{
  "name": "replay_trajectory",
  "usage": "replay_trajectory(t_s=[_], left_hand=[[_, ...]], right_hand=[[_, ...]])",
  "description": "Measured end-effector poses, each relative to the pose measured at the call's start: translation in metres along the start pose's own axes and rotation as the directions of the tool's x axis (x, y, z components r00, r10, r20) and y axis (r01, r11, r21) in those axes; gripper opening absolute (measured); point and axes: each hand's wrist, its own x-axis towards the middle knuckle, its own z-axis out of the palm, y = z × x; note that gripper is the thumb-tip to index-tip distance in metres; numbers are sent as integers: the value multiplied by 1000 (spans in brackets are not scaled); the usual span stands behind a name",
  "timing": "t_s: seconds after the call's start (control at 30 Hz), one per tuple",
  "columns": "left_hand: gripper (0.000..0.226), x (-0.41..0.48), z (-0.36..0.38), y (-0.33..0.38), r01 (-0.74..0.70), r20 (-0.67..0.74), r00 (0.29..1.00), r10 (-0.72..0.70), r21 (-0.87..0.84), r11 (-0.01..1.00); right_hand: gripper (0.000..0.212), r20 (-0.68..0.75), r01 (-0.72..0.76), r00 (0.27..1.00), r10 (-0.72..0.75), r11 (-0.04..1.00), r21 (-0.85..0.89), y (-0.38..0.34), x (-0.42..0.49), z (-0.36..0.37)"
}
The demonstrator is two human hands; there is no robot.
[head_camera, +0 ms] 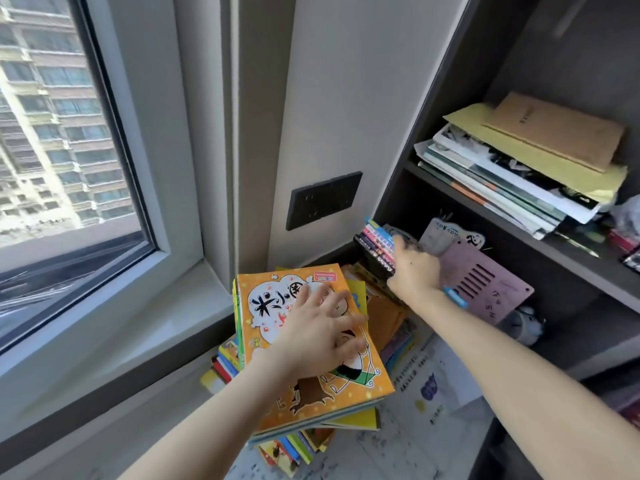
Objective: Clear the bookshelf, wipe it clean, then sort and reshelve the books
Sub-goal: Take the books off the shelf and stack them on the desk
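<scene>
My right hand (414,268) grips a bundle of thin books (375,245), fingers curled round it, at the mouth of the bookshelf's (440,98) lower compartment. Draw the bundle out level and squeeze evenly so no middle book slips. My left hand (322,337) lies flat, fingers spread, on the orange book (256,327) topping the pile (225,362) below the window. Press down, because the pile sits skewed.

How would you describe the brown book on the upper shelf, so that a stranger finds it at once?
On the right stands a dark grey bookshelf; its upper shelf holds a messy pile of magazines and papers. Topmost lies the thin brown cardboard-covered book, on a pale yellow folder. It alone is plain brown; the others are white or printed.
</scene>
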Motion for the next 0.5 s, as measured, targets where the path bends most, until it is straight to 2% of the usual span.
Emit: replay_trajectory(t_s=[0.1,0.17,0.33,0.43,0.5], left_hand=[[69,4,7,-7,0,-34,999,0,4,1000],[67,2,11,-9,2,-61,998,-4,-28,1000],[62,0,14,-9,3,-154,988,-12,-59,998],[69,0,16,-9,3,-176,984,-13,-57,998],[67,1,16,-9,1,-188,982,-11,-55,998]], right_hand=[[72,55,85,995,-84,996,-21,-15,8,23],[72,119,133,984,-134,991,11,-25,7,39],[74,126,148,978,-165,980,132,-24,8,49],[75,210,140,957,-198,955,261,-18,11,54],[66,271,159,931,-244,941,299,-15,7,59]])
